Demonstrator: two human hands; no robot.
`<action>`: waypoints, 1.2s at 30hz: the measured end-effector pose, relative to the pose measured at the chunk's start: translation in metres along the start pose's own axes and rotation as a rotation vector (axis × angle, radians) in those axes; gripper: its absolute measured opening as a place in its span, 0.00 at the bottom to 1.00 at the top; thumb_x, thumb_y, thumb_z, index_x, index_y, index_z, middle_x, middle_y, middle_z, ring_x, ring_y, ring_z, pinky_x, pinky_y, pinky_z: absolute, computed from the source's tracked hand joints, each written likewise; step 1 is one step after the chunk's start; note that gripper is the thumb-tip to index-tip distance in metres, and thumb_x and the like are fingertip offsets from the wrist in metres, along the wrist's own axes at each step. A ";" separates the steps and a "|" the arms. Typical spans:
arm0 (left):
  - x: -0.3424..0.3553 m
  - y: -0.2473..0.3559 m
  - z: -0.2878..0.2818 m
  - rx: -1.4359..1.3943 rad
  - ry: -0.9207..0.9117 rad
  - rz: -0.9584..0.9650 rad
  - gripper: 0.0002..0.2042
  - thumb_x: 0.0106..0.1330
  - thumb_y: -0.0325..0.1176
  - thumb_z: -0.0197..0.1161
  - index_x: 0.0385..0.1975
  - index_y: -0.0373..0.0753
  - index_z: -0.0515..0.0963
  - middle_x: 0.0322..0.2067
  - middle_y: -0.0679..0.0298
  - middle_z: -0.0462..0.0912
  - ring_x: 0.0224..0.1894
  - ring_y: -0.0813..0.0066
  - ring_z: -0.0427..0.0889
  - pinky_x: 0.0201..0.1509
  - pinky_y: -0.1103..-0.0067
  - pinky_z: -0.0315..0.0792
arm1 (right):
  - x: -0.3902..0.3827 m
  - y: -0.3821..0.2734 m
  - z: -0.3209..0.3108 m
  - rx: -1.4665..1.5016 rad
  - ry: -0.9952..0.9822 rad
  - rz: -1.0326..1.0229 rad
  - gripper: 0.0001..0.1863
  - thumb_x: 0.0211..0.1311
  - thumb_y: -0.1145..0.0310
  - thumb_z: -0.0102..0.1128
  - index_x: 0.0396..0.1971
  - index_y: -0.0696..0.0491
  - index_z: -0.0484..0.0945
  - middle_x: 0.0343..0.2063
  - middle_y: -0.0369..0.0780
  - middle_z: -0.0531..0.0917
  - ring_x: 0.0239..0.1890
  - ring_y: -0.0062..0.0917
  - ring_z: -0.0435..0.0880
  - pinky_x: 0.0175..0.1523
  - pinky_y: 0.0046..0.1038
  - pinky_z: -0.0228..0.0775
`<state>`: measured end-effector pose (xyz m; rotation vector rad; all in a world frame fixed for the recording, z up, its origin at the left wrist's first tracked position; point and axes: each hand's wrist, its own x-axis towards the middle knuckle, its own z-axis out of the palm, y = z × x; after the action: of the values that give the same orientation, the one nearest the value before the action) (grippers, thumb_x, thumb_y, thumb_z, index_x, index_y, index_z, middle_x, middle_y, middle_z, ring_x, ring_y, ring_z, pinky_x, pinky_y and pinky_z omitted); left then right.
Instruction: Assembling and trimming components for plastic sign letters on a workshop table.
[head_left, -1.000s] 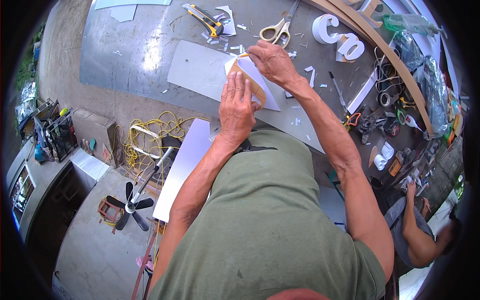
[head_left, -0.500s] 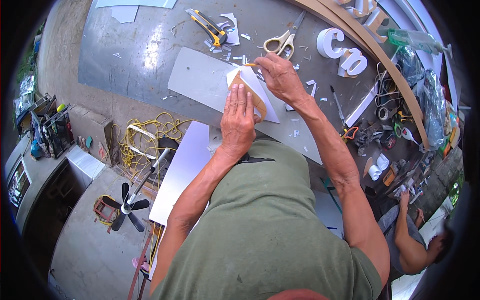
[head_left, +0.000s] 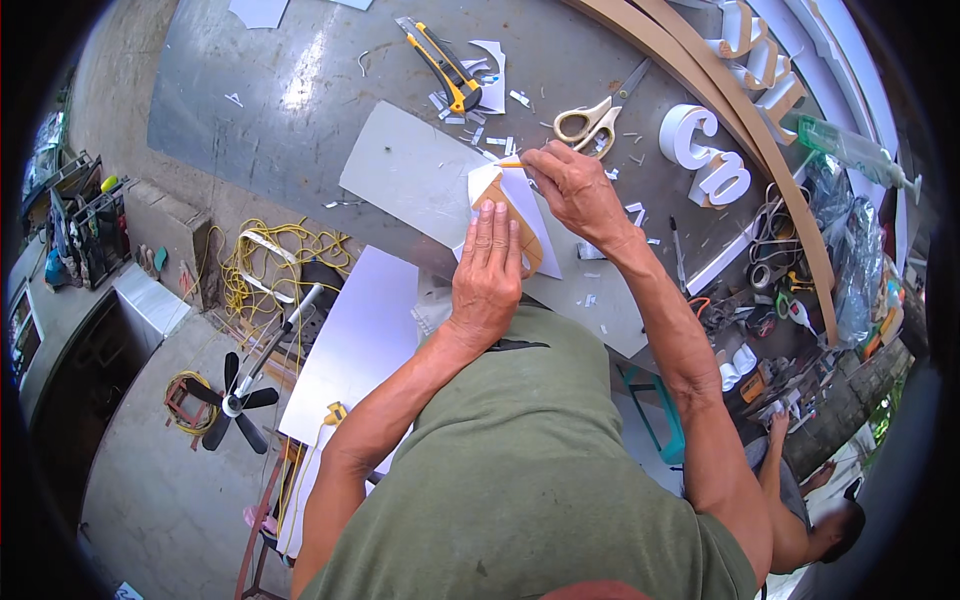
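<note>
Pressing brown piece (head_left: pixel 530 243) onto card (head_left: pixel 486 181) with flat, close-set left fingers (head_left: pixel 499 237), near front edge of surface (head_left: pixel 250 125). Pinching pencil (head_left: pixel 511 165) with right fingers (head_left: pixel 547 166).

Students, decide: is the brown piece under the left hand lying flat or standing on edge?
Lying flat: the brown piece shows its broad face, and the left hand rests its fingers across it.
</note>
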<state>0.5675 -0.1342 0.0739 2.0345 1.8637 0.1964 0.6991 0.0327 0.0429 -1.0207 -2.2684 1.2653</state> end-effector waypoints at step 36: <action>0.004 -0.031 -0.004 -0.556 0.125 -0.142 0.56 0.41 0.32 0.84 0.75 0.39 0.59 0.76 0.45 0.56 0.75 0.44 0.62 0.73 0.61 0.68 | -0.053 -0.023 0.057 0.248 0.399 0.323 0.13 0.78 0.64 0.53 0.46 0.58 0.81 0.42 0.45 0.84 0.43 0.39 0.82 0.50 0.38 0.74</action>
<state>0.5378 -0.1283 0.0657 1.5347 1.7599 0.7277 0.6913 -0.0475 0.0341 -1.4339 -1.6519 1.2848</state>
